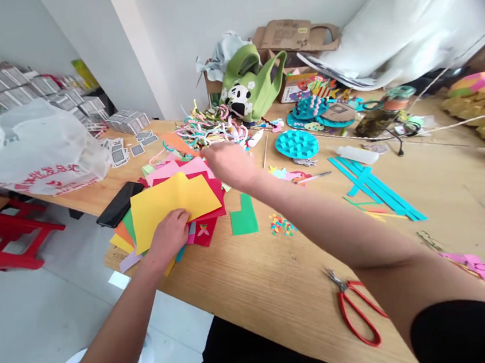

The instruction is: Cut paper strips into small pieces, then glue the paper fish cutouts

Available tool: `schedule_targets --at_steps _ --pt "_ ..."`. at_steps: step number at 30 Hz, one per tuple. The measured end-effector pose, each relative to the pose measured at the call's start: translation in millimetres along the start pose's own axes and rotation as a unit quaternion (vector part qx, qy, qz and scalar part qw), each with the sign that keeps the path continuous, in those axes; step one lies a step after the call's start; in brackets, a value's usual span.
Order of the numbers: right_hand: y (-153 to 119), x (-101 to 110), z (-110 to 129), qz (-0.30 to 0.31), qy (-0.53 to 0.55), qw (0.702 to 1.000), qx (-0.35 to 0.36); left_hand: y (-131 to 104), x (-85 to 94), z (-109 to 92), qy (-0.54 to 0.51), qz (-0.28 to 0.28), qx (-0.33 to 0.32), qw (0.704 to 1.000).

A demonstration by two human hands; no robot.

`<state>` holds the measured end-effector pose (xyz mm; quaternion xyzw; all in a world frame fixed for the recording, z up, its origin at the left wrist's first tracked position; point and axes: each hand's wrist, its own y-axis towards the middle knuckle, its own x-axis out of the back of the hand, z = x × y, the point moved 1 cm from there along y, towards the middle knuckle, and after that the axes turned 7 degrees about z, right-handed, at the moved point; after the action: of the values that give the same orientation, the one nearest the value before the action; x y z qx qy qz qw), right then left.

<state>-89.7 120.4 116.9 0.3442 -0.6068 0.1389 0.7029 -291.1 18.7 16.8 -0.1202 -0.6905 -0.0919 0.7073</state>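
My left hand (pixel 170 233) grips the near edge of a yellow felt sheet (pixel 161 198), its fingers curled at the edge. The sheet lies on a pile of coloured sheets, with a red sheet (pixel 212 199) and a pink sheet (pixel 195 168) showing beneath. My right hand (pixel 229 162) reaches across to the far side of the pile, fingers closed on an orange sheet (pixel 178 144); its fingertips are partly hidden. Beside the pile lies a green cut piece (pixel 244 216). A black phone (pixel 120 204) rests against the pile's left side.
Red-handled scissors (pixel 355 308) lie at the table's front. Small coloured dots (pixel 282 224), blue strips (pixel 377 187), a white bottle (pixel 357 154) and a blue disc (pixel 296 144) are to the right. A green bag (pixel 252 85) stands behind pipe cleaners (pixel 214 125). A plastic bag (pixel 35 148) sits left.
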Motion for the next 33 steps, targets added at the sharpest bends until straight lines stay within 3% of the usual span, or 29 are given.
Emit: schedule_targets --at_steps 4,9,12,15,18,20,24,26,29,33 --pt "-7 -47 40 0.162 -0.014 0.985 0.059 -3 -3.9 1 0.028 -0.033 0.001 0.999" --pt "-18 -75 57 0.192 -0.002 0.977 0.09 -7 2.2 -1 0.06 -0.097 0.008 0.993" --pt "-20 -77 55 0.189 0.007 0.974 0.128 -6 9.8 -2 0.043 -0.147 0.02 0.988" --pt "-19 -74 51 0.168 0.044 0.971 0.164 -2 14.8 0 0.039 -0.136 0.011 0.99" --pt "-15 -60 45 0.094 0.109 0.975 0.167 3 19.7 7 0.016 -0.071 -0.002 0.997" --pt "-12 -41 36 -0.009 0.169 0.975 0.142 6 26.9 14 -0.012 -0.047 0.032 0.998" --pt "-16 1 21 -0.232 0.254 0.939 0.022 15 54.0 35 -0.049 -0.054 0.118 0.99" --pt "-24 9 21 -0.273 0.262 0.926 -0.006 21 70.4 48 -0.047 -0.071 0.15 0.985" --pt "-34 -4 30 -0.194 0.244 0.95 0.019 30 90.5 68 -0.045 -0.097 0.171 0.979" --pt "-30 -53 36 -0.015 0.135 0.988 0.067 36 101.2 83 -0.061 -0.132 0.194 0.97"
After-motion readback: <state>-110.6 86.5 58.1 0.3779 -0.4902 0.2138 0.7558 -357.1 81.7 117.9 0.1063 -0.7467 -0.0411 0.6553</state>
